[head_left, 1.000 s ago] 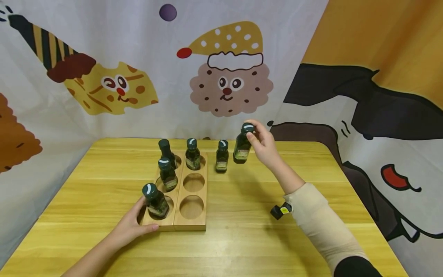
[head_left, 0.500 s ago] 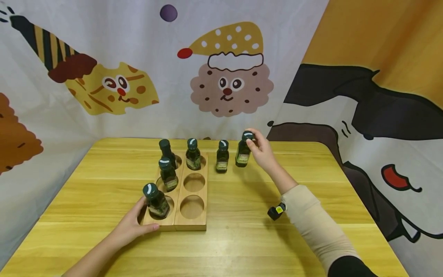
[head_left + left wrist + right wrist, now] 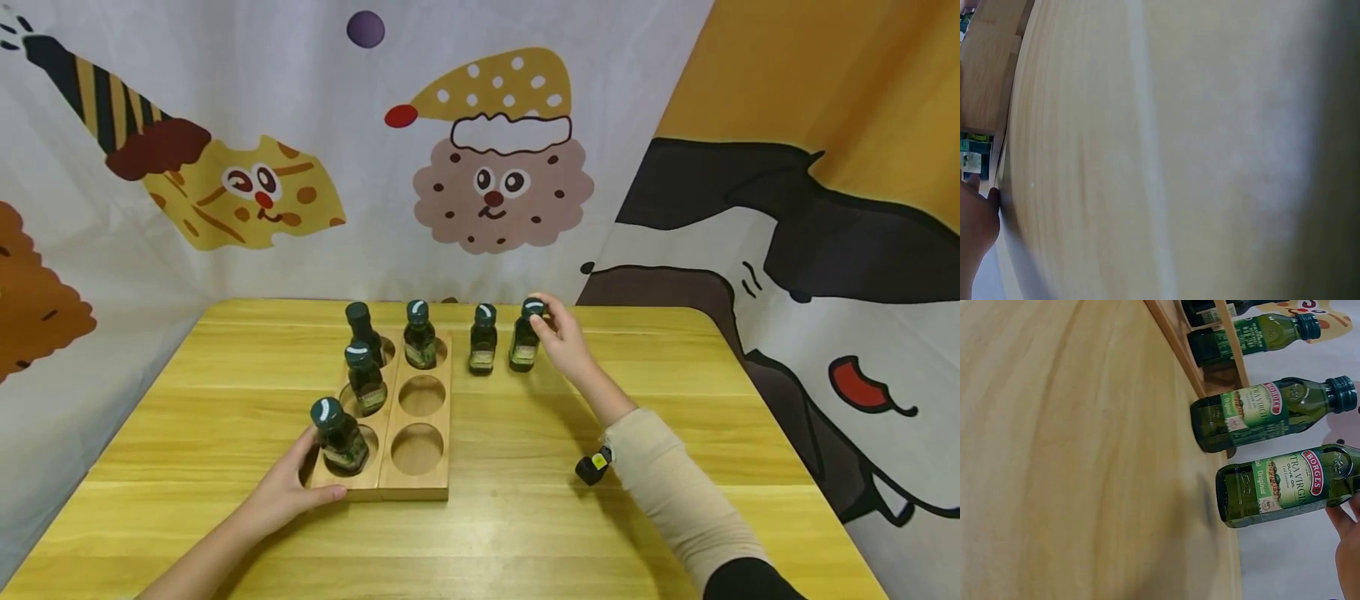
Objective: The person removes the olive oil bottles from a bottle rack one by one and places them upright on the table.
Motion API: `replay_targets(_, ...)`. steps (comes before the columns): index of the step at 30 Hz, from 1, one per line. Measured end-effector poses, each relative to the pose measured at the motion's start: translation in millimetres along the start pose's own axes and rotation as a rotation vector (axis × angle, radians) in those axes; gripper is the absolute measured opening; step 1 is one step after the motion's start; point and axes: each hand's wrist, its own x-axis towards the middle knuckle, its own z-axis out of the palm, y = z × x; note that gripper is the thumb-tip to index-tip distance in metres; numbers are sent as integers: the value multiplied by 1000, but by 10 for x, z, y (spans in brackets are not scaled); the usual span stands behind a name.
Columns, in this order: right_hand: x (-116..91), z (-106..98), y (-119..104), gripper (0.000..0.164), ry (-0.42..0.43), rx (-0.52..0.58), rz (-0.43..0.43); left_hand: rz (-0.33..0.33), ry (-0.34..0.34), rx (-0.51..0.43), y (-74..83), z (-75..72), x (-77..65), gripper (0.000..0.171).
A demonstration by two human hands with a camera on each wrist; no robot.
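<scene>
My right hand (image 3: 566,342) pinches the dark green cap of an olive oil bottle (image 3: 523,352) between thumb and fingers. That bottle hangs upright, its base close over the table, right of a second olive oil bottle (image 3: 482,346) standing there. Its green label shows in the right wrist view, on the held bottle (image 3: 1285,484). My left hand (image 3: 288,483) grips the near left corner of a wooden rack (image 3: 412,493), thumb along the front and fingers at the left side. Bottles fill the rack's left column, including the nearest bottle (image 3: 341,442); another bottle (image 3: 420,340) sits in the far right hole.
Two round holes in the right column, the middle hole (image 3: 422,396) and the near hole (image 3: 417,448), hold nothing. A small black wrist camera (image 3: 592,468) hangs below the right sleeve. A cartoon-printed curtain (image 3: 300,100) rises behind the wooden table (image 3: 525,533).
My right hand has lowered the olive oil bottle toward the table, nearer the standing bottle. My left hand stays at the rack's corner.
</scene>
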Motion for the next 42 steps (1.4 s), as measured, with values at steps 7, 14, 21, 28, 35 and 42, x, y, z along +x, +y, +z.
replay_targets(7,-48,32,45,33,-5,-26,13,-2,0,1,-12,1,-3,106)
replay_targets(14,-56,43,56,33,5,-30,9,4,2,9,-32,0,2,105)
replay_targets(21,-64,4,74,40,-9,-66,-20,20,2,5,-48,0,11,104)
replay_targets(28,1,-52,-70,47,52,-77,-198,20,0,2,-48,-1,5,104)
replay_targets(35,85,16,-391,47,47,-129,-303,37,4,-4,-46,1,6,102)
replay_targets(42,213,286,-395,54,-16,-108,-326,37,6,-9,-46,3,4,102)
